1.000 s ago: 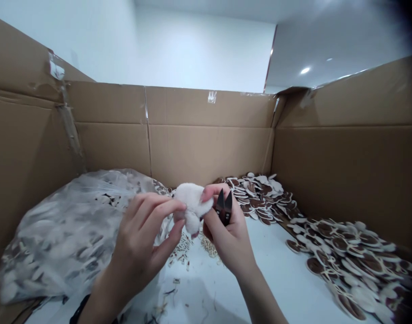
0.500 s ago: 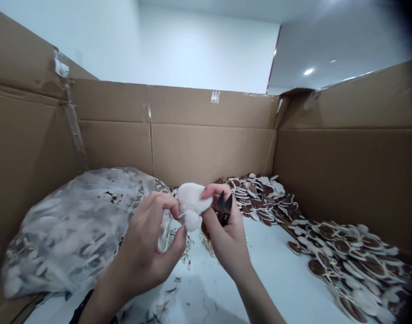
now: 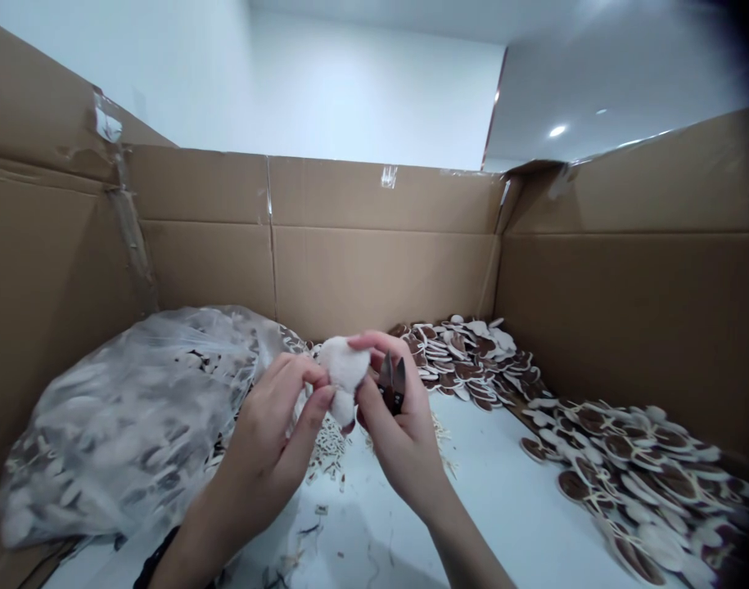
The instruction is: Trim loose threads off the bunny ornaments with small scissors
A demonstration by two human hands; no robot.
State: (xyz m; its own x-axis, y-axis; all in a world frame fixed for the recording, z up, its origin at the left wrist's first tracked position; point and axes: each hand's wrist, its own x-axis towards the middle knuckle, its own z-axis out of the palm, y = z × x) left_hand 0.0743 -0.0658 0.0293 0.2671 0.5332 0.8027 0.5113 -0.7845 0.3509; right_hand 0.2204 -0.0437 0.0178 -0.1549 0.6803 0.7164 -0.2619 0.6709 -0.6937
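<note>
A fuzzy white fabric piece (image 3: 343,364), with a larger rounded part above a smaller one, is held up between my two hands over the white table. My left hand (image 3: 282,417) pinches its left edge between thumb and fingertips. On the other side, the fingers and thumb of my right hand (image 3: 404,425) grip the piece. Tucked in that same hand is a pair of small dark thread snips (image 3: 392,383), their two pointed blades upward and slightly apart. The handles of the snips are hidden by my palm and fingers.
A clear plastic bag (image 3: 128,409) full of white and dark pieces lies at the left. Brown-and-white fabric pieces form piles at the back (image 3: 466,360) and right (image 3: 650,474). Small scraps (image 3: 328,450) litter the white tabletop (image 3: 497,491). Cardboard walls (image 3: 380,270) surround it.
The white piece has turned in my hands and shifted slightly, its smaller part now pointing down. My left thumb and fingers have closed together at its edge. The snips have moved a little left.
</note>
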